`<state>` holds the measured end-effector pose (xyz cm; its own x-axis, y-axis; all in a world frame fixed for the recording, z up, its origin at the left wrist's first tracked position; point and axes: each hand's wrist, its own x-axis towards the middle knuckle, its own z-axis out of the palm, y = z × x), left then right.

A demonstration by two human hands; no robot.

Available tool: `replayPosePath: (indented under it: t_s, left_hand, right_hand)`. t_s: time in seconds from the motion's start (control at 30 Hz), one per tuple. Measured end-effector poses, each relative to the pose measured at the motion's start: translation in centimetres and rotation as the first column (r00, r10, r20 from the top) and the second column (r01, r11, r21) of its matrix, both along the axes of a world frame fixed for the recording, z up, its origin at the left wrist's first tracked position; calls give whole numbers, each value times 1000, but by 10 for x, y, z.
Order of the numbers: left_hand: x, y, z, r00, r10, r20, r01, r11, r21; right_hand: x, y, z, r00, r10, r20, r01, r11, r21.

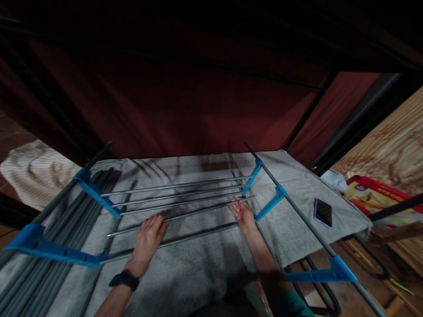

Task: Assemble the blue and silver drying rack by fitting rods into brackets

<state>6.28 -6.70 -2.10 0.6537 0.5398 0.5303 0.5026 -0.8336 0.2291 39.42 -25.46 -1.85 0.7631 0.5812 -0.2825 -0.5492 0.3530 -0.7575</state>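
A loose grey metal rod (198, 211) lies crosswise between my hands, both of its ends apart from the blue plastic brackets. My left hand (150, 235), with a black wristband (124, 281), is closed over its left part. Near its right end, my right hand (243, 215) holds the rod with its fingers; the exact grip is partly hidden. Beyond, several rods (178, 196) span from the left blue bracket (95, 193) to the right blue bracket (253, 176). Closer to me, another crosswise rod (198, 235) runs from the front left bracket (56, 248) toward the bracket (271, 203) by my right hand.
A grey cloth (211, 281) lies under the rack. Several spare rods (69, 224) are bundled at left. A phone (323, 212) rests at right, near a red and yellow box (380, 200). Another blue bracket (320, 275) sticks out at front right. Dark red fabric (198, 110) hangs behind.
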Motion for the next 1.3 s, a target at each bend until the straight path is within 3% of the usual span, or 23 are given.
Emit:
replayPosePath:
  t_s: [0.3,0.6,0.8,1.0,1.3]
  left_hand:
    - [-10,-6,24,989,-79,123,58,985,166]
    - [-7,-20,38,989,45,139,-79,966,246]
    - [4,-24,43,984,57,171,-102,959,265]
    - [14,-25,51,981,57,183,-110,951,289]
    - [20,-24,61,980,65,187,-125,936,330]
  right_hand:
    - [1,4,35,997,2,81,-5,999,44]
    - [11,23,81,982,26,187,-49,992,118]
    - [23,34,104,962,24,273,-69,985,158]
    - [34,40,115,960,0,280,-51,984,172]
    - [41,44,115,965,6,261,-47,987,153]
